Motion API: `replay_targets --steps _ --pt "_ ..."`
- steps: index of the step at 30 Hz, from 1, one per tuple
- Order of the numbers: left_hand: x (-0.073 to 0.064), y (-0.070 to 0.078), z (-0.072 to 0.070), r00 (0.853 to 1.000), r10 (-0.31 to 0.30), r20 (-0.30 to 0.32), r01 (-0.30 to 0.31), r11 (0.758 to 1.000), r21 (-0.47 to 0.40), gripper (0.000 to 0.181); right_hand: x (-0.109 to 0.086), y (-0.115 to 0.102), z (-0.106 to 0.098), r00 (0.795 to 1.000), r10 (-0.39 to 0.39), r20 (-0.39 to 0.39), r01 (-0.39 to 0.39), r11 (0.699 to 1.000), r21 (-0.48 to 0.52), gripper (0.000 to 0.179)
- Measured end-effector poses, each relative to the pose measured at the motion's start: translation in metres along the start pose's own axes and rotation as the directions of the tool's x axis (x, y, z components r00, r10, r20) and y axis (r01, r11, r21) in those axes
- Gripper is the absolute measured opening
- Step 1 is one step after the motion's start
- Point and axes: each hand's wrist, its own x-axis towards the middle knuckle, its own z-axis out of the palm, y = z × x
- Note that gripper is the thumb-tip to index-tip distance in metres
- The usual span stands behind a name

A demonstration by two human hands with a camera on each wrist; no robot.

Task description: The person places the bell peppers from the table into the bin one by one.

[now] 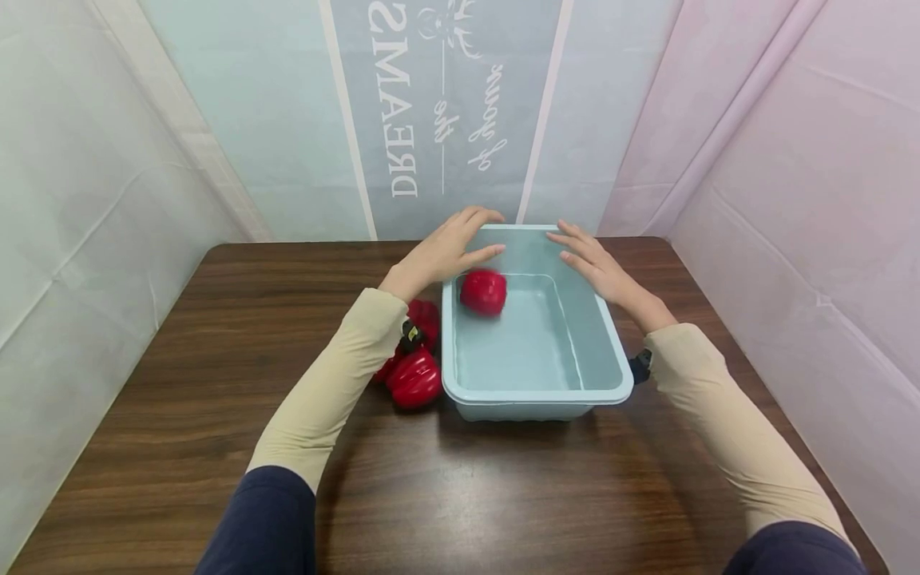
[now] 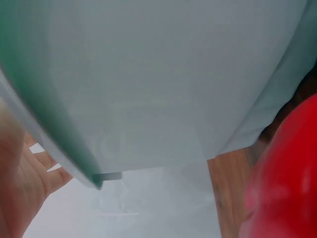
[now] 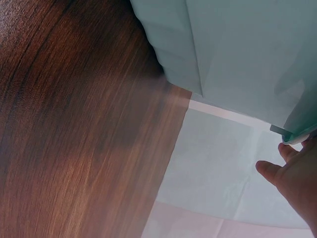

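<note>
A light blue plastic basin (image 1: pixel 532 397) stands on the table, with one red bell pepper (image 1: pixel 484 292) inside near its far left corner. Over the basin's left far corner is my left hand (image 1: pixel 449 248), fingers loosely extended and holding nothing. My right hand (image 1: pixel 595 267) is at the opposite far corner, its fingers spread over the right rim. In the right wrist view, the fingertips (image 3: pixel 270 171) are close to the rim; contact is unclear. More red bell peppers (image 1: pixel 414 379) lie left of the basin, partly hidden by my left forearm.
The dark wooden table (image 1: pixel 237 343) extends around the basin. Behind it hangs a pale cloth backdrop (image 1: pixel 460 104) with lettering, and cloth walls (image 1: pixel 805 239) flank both sides. A dark wrist camera (image 1: pixel 640 366) sits under my right wrist, beside the basin.
</note>
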Motion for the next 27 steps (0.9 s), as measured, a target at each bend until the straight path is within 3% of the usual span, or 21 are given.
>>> replay_targets --steps 10,27 --pt "-0.008 -0.004 -0.009 0.999 0.009 -0.044 -0.009 1.000 0.020 0.057 0.001 -0.001 0.000 1.000 -0.002 0.008 0.002 1.000 -0.002 0.047" --pt "-0.022 -0.015 -0.019 0.999 -0.024 -0.044 0.025 0.999 0.021 0.054 0.003 -0.003 -0.001 1.000 -0.001 0.004 0.001 1.000 0.008 0.045"
